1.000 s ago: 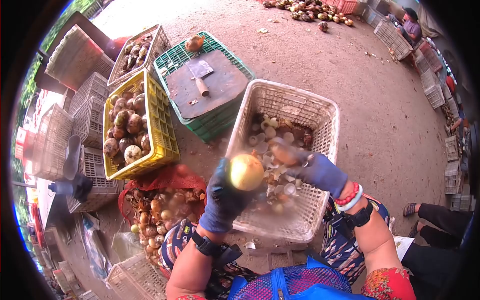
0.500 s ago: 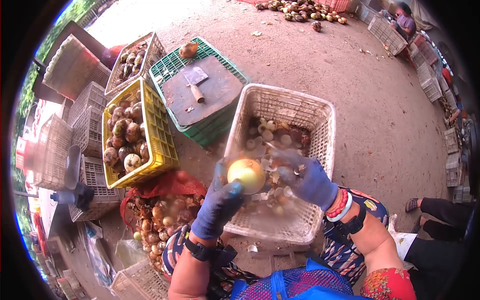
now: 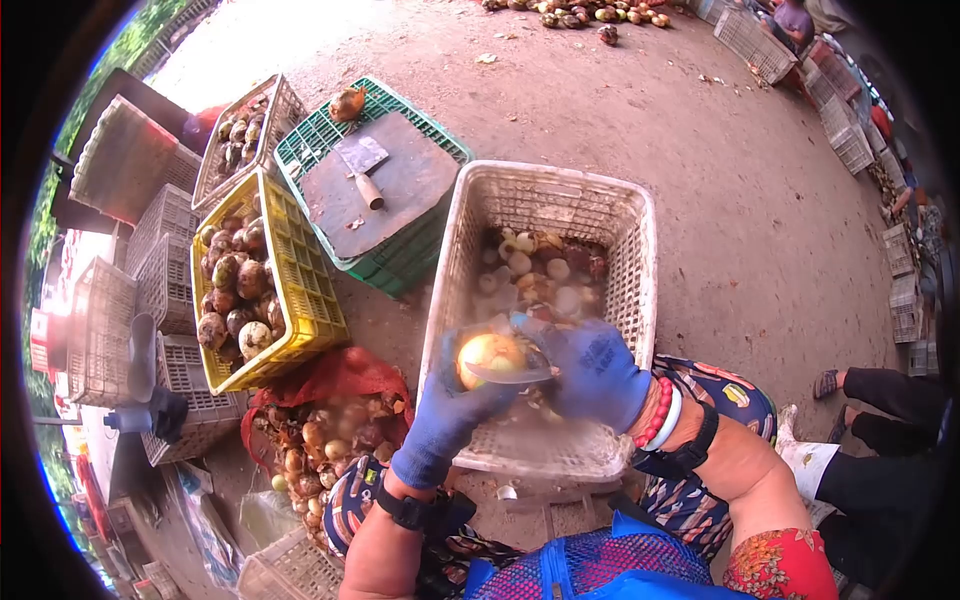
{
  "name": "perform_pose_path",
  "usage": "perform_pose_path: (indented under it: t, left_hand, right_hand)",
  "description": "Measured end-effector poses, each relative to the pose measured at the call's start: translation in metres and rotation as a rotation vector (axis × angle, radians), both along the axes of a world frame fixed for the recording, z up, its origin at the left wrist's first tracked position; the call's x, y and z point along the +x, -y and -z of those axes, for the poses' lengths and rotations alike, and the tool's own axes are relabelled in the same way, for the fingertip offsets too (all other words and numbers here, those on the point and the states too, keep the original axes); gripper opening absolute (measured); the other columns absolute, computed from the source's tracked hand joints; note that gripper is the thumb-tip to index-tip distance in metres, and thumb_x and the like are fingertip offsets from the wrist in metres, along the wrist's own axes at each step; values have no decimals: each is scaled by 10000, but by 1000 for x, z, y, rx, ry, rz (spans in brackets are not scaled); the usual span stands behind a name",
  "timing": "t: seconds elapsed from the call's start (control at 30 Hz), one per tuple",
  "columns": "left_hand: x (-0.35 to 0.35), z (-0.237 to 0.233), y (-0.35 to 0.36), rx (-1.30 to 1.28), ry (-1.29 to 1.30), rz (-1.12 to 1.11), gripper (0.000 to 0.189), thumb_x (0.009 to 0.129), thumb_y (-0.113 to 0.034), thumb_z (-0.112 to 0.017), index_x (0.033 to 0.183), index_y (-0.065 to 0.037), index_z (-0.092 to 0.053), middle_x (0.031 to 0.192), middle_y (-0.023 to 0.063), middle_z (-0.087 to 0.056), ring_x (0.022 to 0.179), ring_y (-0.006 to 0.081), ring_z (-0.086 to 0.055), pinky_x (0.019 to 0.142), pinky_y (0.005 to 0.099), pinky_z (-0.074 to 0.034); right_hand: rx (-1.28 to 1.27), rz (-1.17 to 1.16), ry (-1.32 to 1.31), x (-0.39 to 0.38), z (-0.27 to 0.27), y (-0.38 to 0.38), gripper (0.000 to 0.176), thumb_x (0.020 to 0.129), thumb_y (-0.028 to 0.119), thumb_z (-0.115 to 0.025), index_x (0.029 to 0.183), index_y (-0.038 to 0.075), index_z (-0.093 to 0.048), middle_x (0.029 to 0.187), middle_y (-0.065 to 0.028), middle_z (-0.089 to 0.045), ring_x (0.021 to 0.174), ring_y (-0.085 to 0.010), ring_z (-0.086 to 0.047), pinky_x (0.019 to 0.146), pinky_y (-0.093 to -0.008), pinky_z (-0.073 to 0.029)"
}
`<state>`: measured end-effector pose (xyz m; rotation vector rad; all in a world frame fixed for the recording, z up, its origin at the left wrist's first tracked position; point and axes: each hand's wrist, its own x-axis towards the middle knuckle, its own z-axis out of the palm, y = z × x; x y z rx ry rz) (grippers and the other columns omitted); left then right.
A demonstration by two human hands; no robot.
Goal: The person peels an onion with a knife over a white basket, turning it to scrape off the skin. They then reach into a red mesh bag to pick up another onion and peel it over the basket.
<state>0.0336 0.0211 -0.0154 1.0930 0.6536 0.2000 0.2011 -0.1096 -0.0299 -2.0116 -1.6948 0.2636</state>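
Note:
My left hand [image 3: 442, 412], in a blue work glove, is closed around a pale yellow-green onion [image 3: 488, 352]. Gloved in blue as well, my right hand [image 3: 602, 372] grips a small knife [image 3: 512, 376], whose blade lies across the lower front of the onion; the handle is hidden in the fingers. Both hands are over the near part of a whitish plastic crate [image 3: 645, 262]. Inside it lie several pale peeled onions [image 3: 520, 262] among skins and scraps, partly blurred.
To the left stands a green crate [image 3: 385, 268] bearing a dark board [image 3: 410, 170], a cleaver [image 3: 362, 158] and an onion [image 3: 347, 103]. A yellow crate [image 3: 312, 300] holds brown round vegetables. Near my left knee sits a red mesh bag [image 3: 345, 375] of onions. Another person's legs [image 3: 890, 400] are at right.
My right hand has come down and closer to the onion, and the knife blade now shows across it. The left hand still holds the onion. The surroundings have shifted slightly left in view.

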Motion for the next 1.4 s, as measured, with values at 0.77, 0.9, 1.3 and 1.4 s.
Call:
perform_pose_path:
  t: [0.77,0.9,1.3,1.4]
  left_hand:
    - [4,3,16,-36,34,-69,475,801,-32,-682,1248,-35,-521,1034,63,-651,832,136,-646,716,269,-551]
    - [0,3,9,-67,-27,11,592,785,-200,-711,1294,-11,-476,1126,106,-635,945,180,-661,819,293,-561]
    - [-7,9,8,-180,47,28,637,760,-8,-667,1370,-29,-486,1123,63,-647,959,146,-647,781,275,-543]
    - [-9,5,4,-199,72,31,657,759,-2,-672,1384,-32,-471,1134,65,-644,990,153,-646,797,279,-547]
  right_hand:
    - [57,-40,150,-1,8,-2,475,847,227,-646,1284,74,-542,883,-136,-681,734,-303,-688,653,-428,-524]
    - [-71,92,48,3,19,-1,446,840,222,-656,1247,75,-548,903,-142,-693,789,-317,-696,687,-433,-530]
    - [-72,238,77,21,38,1,431,787,141,-688,1199,102,-566,881,-156,-686,723,-358,-674,610,-438,-524]
    - [-70,280,-17,22,36,4,465,800,126,-666,1250,91,-554,966,-171,-693,788,-389,-687,660,-459,-546]
